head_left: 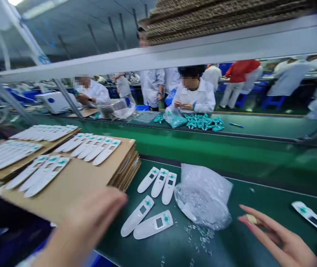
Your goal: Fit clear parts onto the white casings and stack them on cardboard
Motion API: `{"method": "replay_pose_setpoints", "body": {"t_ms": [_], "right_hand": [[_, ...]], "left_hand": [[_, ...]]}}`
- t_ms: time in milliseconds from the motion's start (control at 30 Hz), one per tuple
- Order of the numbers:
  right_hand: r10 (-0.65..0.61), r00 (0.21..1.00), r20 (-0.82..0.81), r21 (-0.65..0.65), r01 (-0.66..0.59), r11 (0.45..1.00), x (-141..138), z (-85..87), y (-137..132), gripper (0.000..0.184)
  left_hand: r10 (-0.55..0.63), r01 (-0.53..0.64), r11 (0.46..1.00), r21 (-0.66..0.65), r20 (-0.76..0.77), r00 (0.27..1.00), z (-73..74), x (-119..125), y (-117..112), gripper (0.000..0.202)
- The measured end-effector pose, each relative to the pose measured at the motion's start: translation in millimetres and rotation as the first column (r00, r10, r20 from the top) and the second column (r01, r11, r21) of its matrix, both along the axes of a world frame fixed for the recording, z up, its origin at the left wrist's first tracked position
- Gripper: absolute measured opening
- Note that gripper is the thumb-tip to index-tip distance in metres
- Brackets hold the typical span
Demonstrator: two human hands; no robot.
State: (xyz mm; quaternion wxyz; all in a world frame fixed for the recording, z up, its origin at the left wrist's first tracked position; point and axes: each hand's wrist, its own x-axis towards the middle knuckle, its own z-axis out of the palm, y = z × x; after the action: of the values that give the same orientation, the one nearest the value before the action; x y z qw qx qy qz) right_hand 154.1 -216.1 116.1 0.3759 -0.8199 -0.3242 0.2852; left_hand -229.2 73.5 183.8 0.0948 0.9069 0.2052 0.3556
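Smeared by motion, my left hand (89,222) is over the front edge of the cardboard stack (86,178); its fingers blur together and I cannot see anything held. On the right, my right hand (280,237) hovers above the green table with fingers apart; a small yellowish band (251,219) shows at one fingertip. Between the hands lie several white plastic shells (152,227) with a dark window and a green mark. Beside them is a clear plastic bag (203,200) of small transparent parts, with loose clear pieces (203,237) in front.
More white shells (107,152) line the cardboard at left. Another shell (314,218) lies at far right. A raised ledge behind carries teal parts (203,122) and a pen (236,125). A shelf beam (158,61) crosses overhead. A co-worker (196,92) sits opposite.
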Motion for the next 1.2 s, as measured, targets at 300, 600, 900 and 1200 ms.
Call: {"method": "replay_pose_setpoints", "body": {"t_ms": [300, 600, 900, 1200], "right_hand": [[-0.215, 0.87, 0.444, -0.07, 0.273, 0.96, 43.7, 19.7, -69.3, 0.046], [-0.362, 0.698, 0.618, -0.142, 0.552, 0.822, 56.8, -0.3, -130.4, 0.053], [-0.417, 0.713, 0.564, -0.124, 0.572, 0.811, 75.8, -23.7, -101.0, 0.059], [-0.198, 0.956, 0.215, -0.011, 0.205, 0.979, 7.8, 5.9, -18.0, 0.05]], "left_hand": [[-0.391, 0.307, 0.888, -0.342, -0.209, 0.896, -101.6, 197.8, -74.2, 0.023], [-0.443, 0.403, 0.889, -0.216, -0.186, 0.877, -134.6, 234.6, -48.0, 0.029], [-0.436, 0.439, 0.864, -0.246, 0.07, 0.897, -136.9, 219.3, -45.9, 0.03], [-0.181, 0.539, 0.334, -0.774, 0.509, 0.842, -68.3, 218.6, -69.4, 0.011]]}}
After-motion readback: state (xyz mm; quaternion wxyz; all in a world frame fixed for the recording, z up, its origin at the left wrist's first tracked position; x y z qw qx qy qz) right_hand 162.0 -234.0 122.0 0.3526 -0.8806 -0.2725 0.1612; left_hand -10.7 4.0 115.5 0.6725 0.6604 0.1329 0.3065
